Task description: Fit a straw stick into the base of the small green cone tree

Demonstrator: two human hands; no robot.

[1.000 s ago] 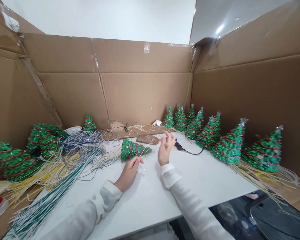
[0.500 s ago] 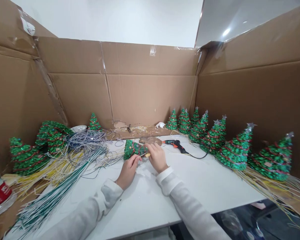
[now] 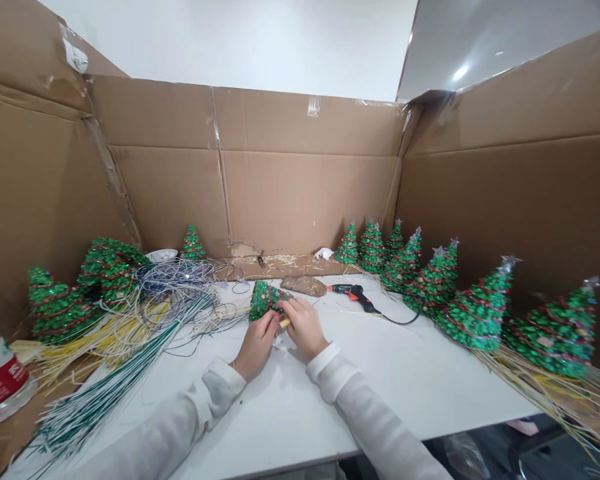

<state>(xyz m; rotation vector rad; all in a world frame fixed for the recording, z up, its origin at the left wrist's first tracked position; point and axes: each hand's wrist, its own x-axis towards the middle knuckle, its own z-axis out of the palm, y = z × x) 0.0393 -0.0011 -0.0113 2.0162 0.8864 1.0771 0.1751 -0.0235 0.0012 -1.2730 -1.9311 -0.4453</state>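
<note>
Cardboard walls (image 3: 305, 193), brown, creased and taped at the seams, stand along three edges of a smooth white tabletop (image 3: 380, 373).

- Tree (image 3: 264, 297): small cone with a bumpy, glittering green surface and red bands. It lies on its side near the middle of the tabletop, towards the far edge, with its tip pointing right.
- Left hand (image 3: 257, 343): white sleeve, fingers curled and closed on the tree's wide base end.
- Right hand (image 3: 304, 327): white sleeve, fingers bent and pressed on the tree's tip end. It touches the left hand.
- Stub (image 3: 284, 323): short, tan, showing between the two hands. Which hand pinches it cannot be told.
- Glue gun (image 3: 353, 293): orange and black plastic, lying flat just right of the hands. Its thin black cord curves off to the right.
- Slab (image 3: 304, 285): flat, brown, rough-edged, just beyond the tree.
- Tree row (image 3: 475, 307): upright green cones with silver stars on top, lined along the right edge. Pale yellow strands trail from the nearest ones.
- Left trees (image 3: 55, 310): larger green cones, tilted, at the left edge.
- Lone tree (image 3: 193, 243): small and upright at the far left corner, beside a white bowl (image 3: 161, 255).
- Strands (image 3: 130, 347): long thin green, yellow and grey-white lengths, some tangled and some fanned, spread over the left half.
- Bottle (image 3: 0, 380): clear plastic with a red label, at the near left corner.
</note>
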